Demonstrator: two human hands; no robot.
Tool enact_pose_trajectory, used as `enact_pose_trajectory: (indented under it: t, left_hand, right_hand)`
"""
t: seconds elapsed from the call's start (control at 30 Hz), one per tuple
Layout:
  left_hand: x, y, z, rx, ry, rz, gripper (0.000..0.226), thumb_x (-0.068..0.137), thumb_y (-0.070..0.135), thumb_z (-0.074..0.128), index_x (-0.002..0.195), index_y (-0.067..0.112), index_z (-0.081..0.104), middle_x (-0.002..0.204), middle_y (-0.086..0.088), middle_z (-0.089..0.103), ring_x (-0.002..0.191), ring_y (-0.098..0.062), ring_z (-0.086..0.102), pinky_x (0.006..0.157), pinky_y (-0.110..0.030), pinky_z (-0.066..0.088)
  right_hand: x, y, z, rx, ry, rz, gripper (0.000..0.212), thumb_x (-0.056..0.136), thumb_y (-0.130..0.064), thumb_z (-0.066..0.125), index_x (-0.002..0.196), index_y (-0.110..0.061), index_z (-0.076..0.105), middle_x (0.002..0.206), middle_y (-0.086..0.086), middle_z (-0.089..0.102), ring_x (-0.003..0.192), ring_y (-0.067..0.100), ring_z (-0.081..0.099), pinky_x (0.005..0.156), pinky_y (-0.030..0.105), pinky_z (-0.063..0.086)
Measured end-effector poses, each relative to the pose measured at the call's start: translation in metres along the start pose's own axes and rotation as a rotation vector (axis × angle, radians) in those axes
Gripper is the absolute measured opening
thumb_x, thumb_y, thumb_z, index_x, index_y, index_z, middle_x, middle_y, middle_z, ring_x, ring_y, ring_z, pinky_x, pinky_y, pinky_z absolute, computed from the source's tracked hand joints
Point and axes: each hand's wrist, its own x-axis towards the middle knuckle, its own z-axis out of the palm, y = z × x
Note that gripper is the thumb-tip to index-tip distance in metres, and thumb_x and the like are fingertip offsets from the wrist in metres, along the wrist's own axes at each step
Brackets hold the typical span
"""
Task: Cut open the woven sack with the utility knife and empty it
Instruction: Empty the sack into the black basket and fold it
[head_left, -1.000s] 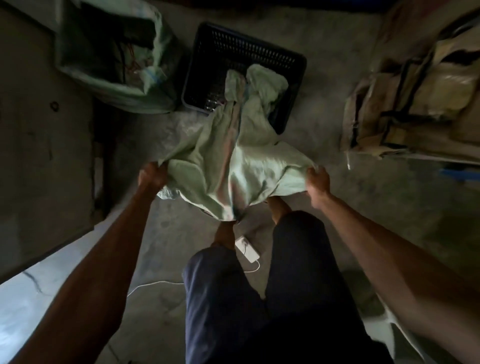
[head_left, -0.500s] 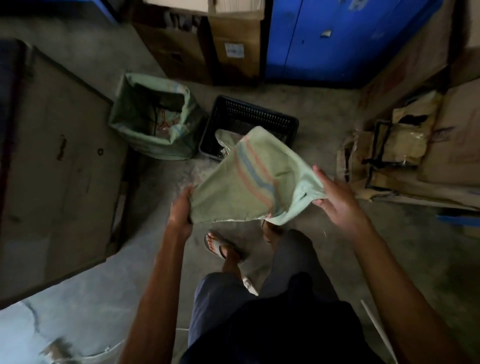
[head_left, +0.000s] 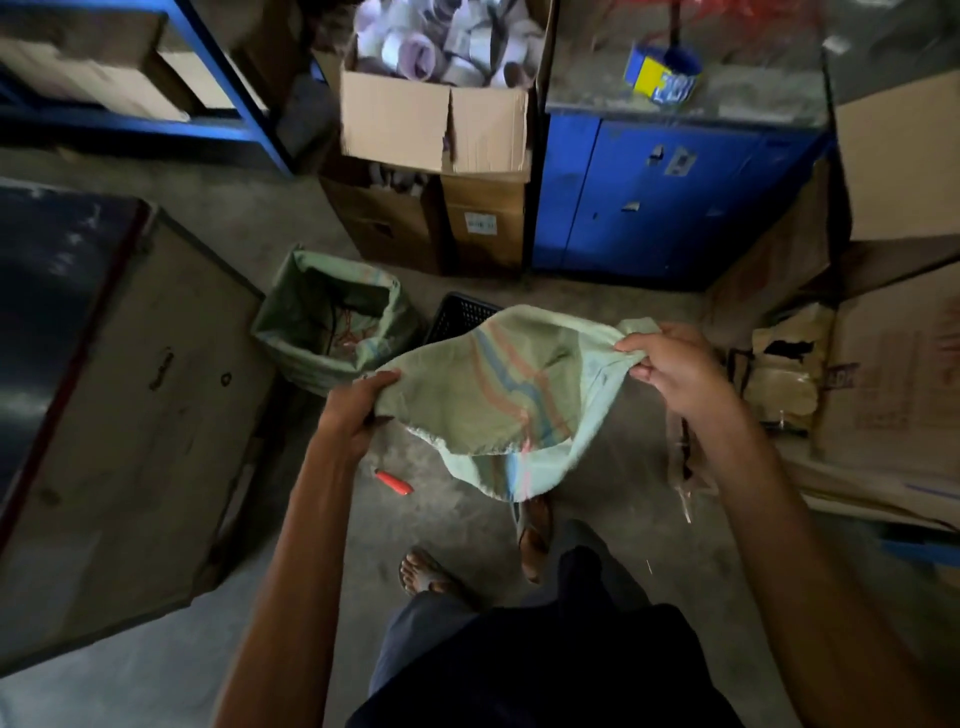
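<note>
Sack (head_left: 498, 395), limp, hangs between left hand (head_left: 353, 410) and right hand (head_left: 670, 364); fingers pinch opposite edges, above the floor (head_left: 457, 525).

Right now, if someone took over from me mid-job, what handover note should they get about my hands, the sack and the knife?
Left hand: closed on the left edge of the woven sack.
Right hand: pinching the sack's right edge; both grips hold it up, spread and limp, above the floor.
Utility knife: the orange-red tool on the concrete floor below the left hand looks like it; nobody is holding it.
Black crate: behind the sack, mostly hidden, contents not visible.
Second green sack: stands open, left of the crate.
Done: the sack hangs flat and looks emptied.
Left: probably set the sack aside and pick up the knife.
</note>
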Motion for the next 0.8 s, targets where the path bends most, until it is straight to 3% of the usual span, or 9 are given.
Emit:
enact_pose_trajectory:
  t: [0.1, 0.23, 0.33, 0.43, 0.53, 0.67, 0.8]
  left_hand:
    - [0.004, 0.031, -0.01, 0.359, 0.222, 0.157, 0.066, 0.069, 0.036, 0.086, 0.116, -0.005, 0.065, 0.119, -0.024, 0.068, 0.101, -0.033, 0.069, 0.085, -0.044, 0.06]
    - [-0.007, 0.077, -0.028, 0.803, 0.421, 0.357, 0.065, 0.073, 0.043, 0.083, 0.112, -0.005, 0.064, 0.116, -0.025, 0.068, 0.106, -0.039, 0.066, 0.077, -0.035, 0.053]
    - [-0.015, 0.105, -0.042, 0.904, 0.551, 0.43, 0.068, 0.072, 0.043, 0.083, 0.116, -0.004, 0.063, 0.117, -0.027, 0.067, 0.105, -0.042, 0.068, 0.085, -0.048, 0.059]
    - [-0.02, 0.123, -0.048, 0.997, 0.622, 0.496, 0.056, 0.074, 0.041, 0.083, 0.108, -0.002, 0.068, 0.108, -0.025, 0.071, 0.099, -0.041, 0.07, 0.074, -0.044, 0.056]
    - [-0.022, 0.131, -0.047, 1.045, 0.604, 0.549, 0.046, 0.076, 0.037, 0.082, 0.102, 0.001, 0.071, 0.101, -0.023, 0.073, 0.094, -0.04, 0.07, 0.065, -0.037, 0.046]
    - [-0.021, 0.138, -0.051, 1.018, 0.598, 0.619, 0.042, 0.079, 0.034, 0.078, 0.104, 0.001, 0.074, 0.098, -0.025, 0.074, 0.092, -0.04, 0.072, 0.068, -0.037, 0.051]
    - [-0.013, 0.138, -0.062, 1.073, 0.598, 0.602, 0.03, 0.088, 0.015, 0.064, 0.115, 0.006, 0.073, 0.108, -0.029, 0.071, 0.103, -0.046, 0.068, 0.087, -0.048, 0.056]
  right_hand:
    - [0.009, -0.026, -0.008, -0.011, 0.058, -0.091, 0.015, 0.078, 0.01, 0.069, 0.08, -0.005, 0.067, 0.072, 0.006, 0.069, 0.06, 0.013, 0.068, 0.044, 0.017, 0.049]
    - [0.027, -0.067, -0.022, -0.213, 0.168, -0.187, 0.018, 0.079, 0.004, 0.068, 0.092, -0.007, 0.07, 0.089, 0.014, 0.069, 0.074, 0.024, 0.068, 0.06, 0.029, 0.057]
    - [0.03, -0.091, -0.033, -0.46, 0.228, -0.307, 0.008, 0.075, -0.013, 0.075, 0.08, -0.018, 0.071, 0.088, 0.008, 0.072, 0.077, 0.022, 0.069, 0.076, 0.04, 0.059]
    - [0.028, -0.103, -0.032, -0.858, 0.258, -0.445, 0.032, 0.077, -0.033, 0.074, 0.102, -0.013, 0.076, 0.1, 0.011, 0.075, 0.092, 0.031, 0.07, 0.084, 0.04, 0.056]
    - [0.023, -0.11, -0.02, -1.191, 0.218, -0.518, 0.035, 0.086, -0.032, 0.07, 0.109, -0.006, 0.074, 0.109, 0.021, 0.072, 0.1, 0.039, 0.068, 0.082, 0.039, 0.053]
    - [0.02, -0.111, -0.003, -1.077, 0.374, -0.685, 0.03, 0.09, -0.015, 0.064, 0.114, 0.004, 0.068, 0.115, 0.027, 0.069, 0.108, 0.044, 0.064, 0.09, 0.044, 0.053]
    - [0.024, -0.105, 0.004, -1.012, 0.502, -0.638, 0.03, 0.096, -0.011, 0.056, 0.12, 0.007, 0.063, 0.121, 0.031, 0.064, 0.116, 0.047, 0.059, 0.095, 0.048, 0.051]
